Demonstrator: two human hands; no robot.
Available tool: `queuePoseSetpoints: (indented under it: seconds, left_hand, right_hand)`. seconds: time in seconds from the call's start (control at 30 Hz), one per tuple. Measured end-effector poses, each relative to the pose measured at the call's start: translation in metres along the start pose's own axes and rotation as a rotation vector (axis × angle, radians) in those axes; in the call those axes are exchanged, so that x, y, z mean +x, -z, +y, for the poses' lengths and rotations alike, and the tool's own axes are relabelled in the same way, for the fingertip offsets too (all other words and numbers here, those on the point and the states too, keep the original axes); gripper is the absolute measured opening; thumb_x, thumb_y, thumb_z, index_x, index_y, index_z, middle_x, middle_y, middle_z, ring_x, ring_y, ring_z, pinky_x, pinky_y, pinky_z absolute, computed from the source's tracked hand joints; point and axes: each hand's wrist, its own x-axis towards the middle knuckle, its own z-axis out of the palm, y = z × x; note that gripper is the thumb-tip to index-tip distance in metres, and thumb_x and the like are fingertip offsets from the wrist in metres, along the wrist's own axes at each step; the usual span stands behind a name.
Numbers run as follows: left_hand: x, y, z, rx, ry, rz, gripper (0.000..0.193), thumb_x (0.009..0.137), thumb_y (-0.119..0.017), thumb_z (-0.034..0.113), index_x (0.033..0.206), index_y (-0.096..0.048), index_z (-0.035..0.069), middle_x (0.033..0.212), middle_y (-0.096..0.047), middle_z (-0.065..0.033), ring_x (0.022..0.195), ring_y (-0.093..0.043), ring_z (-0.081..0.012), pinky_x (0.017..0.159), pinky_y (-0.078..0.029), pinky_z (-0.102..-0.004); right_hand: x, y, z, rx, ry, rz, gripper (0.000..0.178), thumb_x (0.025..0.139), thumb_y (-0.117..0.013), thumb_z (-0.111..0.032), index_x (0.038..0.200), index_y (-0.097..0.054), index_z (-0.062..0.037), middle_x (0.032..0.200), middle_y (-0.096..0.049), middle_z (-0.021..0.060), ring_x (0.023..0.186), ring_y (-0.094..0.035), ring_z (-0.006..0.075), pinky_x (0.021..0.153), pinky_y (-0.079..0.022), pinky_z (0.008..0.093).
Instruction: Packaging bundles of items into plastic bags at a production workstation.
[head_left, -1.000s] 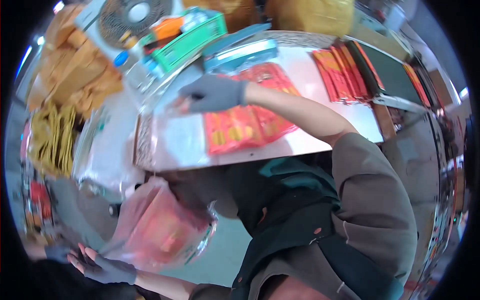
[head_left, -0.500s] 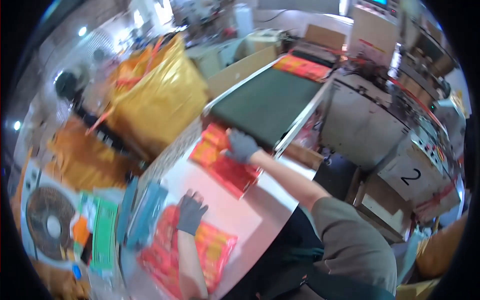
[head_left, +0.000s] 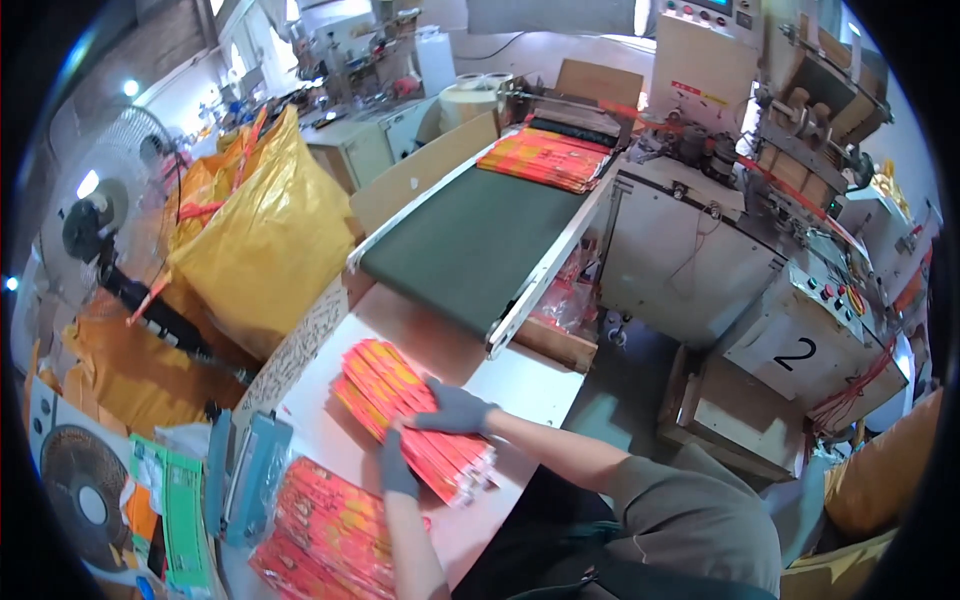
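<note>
A fanned stack of red-and-yellow printed bags (head_left: pixel 378 372) lies slanted on the white tabletop, between the conveyor and my body. My right hand (head_left: pixel 455 408), in a grey glove, grips it across its right side. At its near left edge, my grey-gloved left hand (head_left: pixel 397 465) is closed on the stack, its fingertips close to the right hand's. Part of the stack is hidden under both hands. Under and beside my left forearm lie more red-and-yellow bags (head_left: pixel 325 520), seemingly in clear plastic.
Beyond the table a dark green conveyor belt (head_left: pixel 465 245) carries another red-and-yellow stack (head_left: pixel 545 155) at its far end. A blue tool-like device (head_left: pixel 255 470) and a round fan (head_left: pixel 85 490) stand left. A yellow sack (head_left: pixel 265 230) is behind them; a machine cabinet (head_left: pixel 690 265) stands right.
The stack under my right hand has come away from the conveyor end toward me and fanned out. My left hand has left the lower-left bags and closed on the stack. The view has shifted.
</note>
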Motion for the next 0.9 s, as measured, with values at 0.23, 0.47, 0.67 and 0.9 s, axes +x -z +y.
queuePoseSetpoints:
  seconds: [0.23,0.47,0.67,0.9]
  left_hand:
    - [-0.15,0.044,-0.1,0.258,-0.188,-0.295,0.059,0.079,-0.069,0.019,0.128,-0.042,0.0,0.123,-0.051,-0.0096,0.112,-0.05,-0.0202,0.094,-0.042,-0.0347]
    - [-0.153,0.028,-0.032,0.52,-0.502,-0.143,0.076,0.07,-0.079,0.019,0.129,-0.034,0.002,0.118,-0.054,-0.0097,0.105,-0.054,-0.0197,0.087,-0.046,-0.0342]
    - [-0.149,0.027,0.018,0.355,-0.546,-0.271,0.094,0.061,-0.085,0.014,0.134,-0.027,0.003,0.131,-0.043,-0.0115,0.119,-0.046,-0.0191,0.097,-0.041,-0.0329]
    - [-0.167,0.008,0.016,0.398,-0.879,-0.14,0.098,0.059,-0.085,0.024,0.137,-0.03,0.002,0.117,-0.056,-0.0112,0.107,-0.055,-0.0168,0.093,-0.044,-0.0304]
  right_hand:
    - [-0.187,-0.006,0.056,0.25,0.029,-0.503,0.111,0.077,-0.07,-0.046,0.143,0.008,-0.0008,0.135,-0.038,0.0207,0.124,-0.04,0.024,0.103,-0.032,0.0359]
    - [-0.164,0.016,-0.052,0.209,0.432,-0.143,0.107,0.062,-0.085,-0.029,0.139,-0.016,0.0002,0.124,-0.049,0.0148,0.111,-0.05,0.0205,0.092,-0.042,0.0356]
    - [-0.124,0.024,-0.088,0.503,0.573,-0.308,0.124,0.05,-0.091,-0.028,0.142,-0.012,-0.0027,0.124,-0.049,0.0126,0.116,-0.048,0.0235,0.097,-0.04,0.0357]
    - [-0.152,0.008,-0.117,0.602,0.774,0.016,0.123,0.056,-0.087,-0.033,0.143,-0.005,-0.0021,0.118,-0.049,0.0179,0.107,-0.053,0.027,0.092,-0.046,0.0404]
